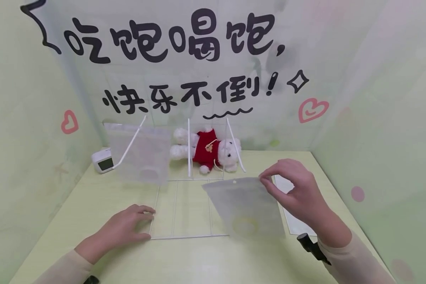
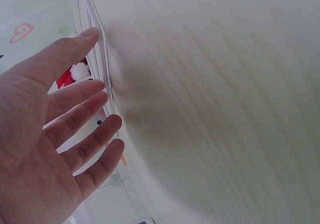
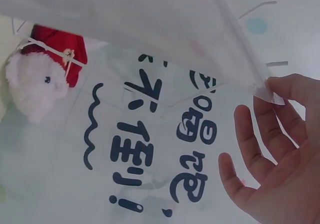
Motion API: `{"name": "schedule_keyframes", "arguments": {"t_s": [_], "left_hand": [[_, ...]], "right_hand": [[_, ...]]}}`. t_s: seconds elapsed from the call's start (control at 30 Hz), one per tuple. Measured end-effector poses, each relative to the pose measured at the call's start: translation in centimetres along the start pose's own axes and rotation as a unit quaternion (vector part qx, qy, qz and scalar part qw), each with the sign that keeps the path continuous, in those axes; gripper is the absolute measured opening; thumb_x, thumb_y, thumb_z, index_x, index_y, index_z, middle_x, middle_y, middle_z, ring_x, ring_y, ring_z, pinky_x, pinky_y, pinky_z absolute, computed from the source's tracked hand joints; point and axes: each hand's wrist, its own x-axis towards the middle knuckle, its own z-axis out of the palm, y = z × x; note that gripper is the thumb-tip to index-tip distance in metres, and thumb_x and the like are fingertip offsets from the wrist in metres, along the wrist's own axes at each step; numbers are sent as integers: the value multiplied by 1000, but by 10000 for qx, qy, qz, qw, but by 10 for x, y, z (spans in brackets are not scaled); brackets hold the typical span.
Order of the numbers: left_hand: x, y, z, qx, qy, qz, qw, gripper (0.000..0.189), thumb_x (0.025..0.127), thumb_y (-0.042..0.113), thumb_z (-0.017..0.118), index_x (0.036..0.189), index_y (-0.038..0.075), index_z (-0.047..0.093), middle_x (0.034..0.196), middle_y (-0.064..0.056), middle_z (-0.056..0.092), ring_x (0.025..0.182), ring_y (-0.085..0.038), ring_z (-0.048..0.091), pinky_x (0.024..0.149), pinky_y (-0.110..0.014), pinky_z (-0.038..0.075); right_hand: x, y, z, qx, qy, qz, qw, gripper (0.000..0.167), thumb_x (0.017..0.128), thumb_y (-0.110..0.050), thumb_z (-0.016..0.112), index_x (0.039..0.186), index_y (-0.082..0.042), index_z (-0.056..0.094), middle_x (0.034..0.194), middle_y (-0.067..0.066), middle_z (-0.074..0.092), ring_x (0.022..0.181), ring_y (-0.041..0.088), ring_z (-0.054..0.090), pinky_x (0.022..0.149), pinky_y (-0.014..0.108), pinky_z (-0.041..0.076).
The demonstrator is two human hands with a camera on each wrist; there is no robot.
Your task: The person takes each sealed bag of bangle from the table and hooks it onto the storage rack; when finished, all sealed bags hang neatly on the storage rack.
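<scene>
My right hand [image 1: 299, 193] pinches a translucent plastic bag [image 1: 248, 205] by its top right corner between thumb and forefinger. The bag hangs over the right part of a white wire rack [image 1: 189, 236], and a small hole shows at the middle of its top edge. In the right wrist view, the other fingers [image 3: 260, 144] stand away from the sheet. With fingers spread and relaxed, my left hand [image 1: 124, 227] rests against the rack's left side. A second translucent bag [image 1: 142, 154] hangs on the rack's left prong; the middle and right prongs rise bare.
Behind the rack, a white plush bear [image 1: 209, 150] in a red sweater lies on its side. A small white device with a dark screen [image 1: 103, 161] stands at the back left. A white sheet [image 1: 298, 221] lies on the table's right side, partly behind my right hand.
</scene>
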Motion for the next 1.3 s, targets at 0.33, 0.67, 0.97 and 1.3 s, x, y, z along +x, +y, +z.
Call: {"name": "schedule_keyframes", "arguments": {"t_s": [0.33, 0.67, 0.97, 1.3], "left_hand": [[0, 3, -3, 20, -46, -36, 10000, 49, 73, 36, 91, 114, 13, 78, 129, 3, 69, 118, -27, 65, 92, -47, 60], [0, 1, -2, 113, -146, -5, 9998, 50, 74, 37, 90, 115, 12, 78, 131, 3, 69, 120, -27, 64, 91, -46, 60], [0, 0, 0, 111, -141, -22, 9998, 50, 74, 37, 90, 115, 13, 78, 130, 2, 69, 120, -27, 65, 92, -47, 60], [0, 2, -1, 127, -98, 13, 9999, 50, 74, 38, 90, 116, 13, 78, 130, 3, 69, 119, -27, 65, 90, -46, 60]], "right_hand": [[24, -28, 0, 146, 58, -477, 9987, 6, 90, -13, 76, 95, -15, 78, 86, -5, 73, 87, 11, 63, 95, 24, 44], [51, -48, 5, 381, 21, -835, 9958, 5, 91, -12, 75, 95, -12, 78, 85, -6, 73, 88, 13, 61, 93, 28, 40], [66, -60, 22, 640, -451, -738, 9942, 18, 83, -5, 80, 97, -17, 77, 93, -9, 75, 94, 13, 61, 93, 35, 40], [80, -53, 33, 434, -697, -525, 9952, 7, 89, -13, 78, 95, -16, 78, 89, -9, 74, 90, 12, 59, 96, 41, 43]]}}
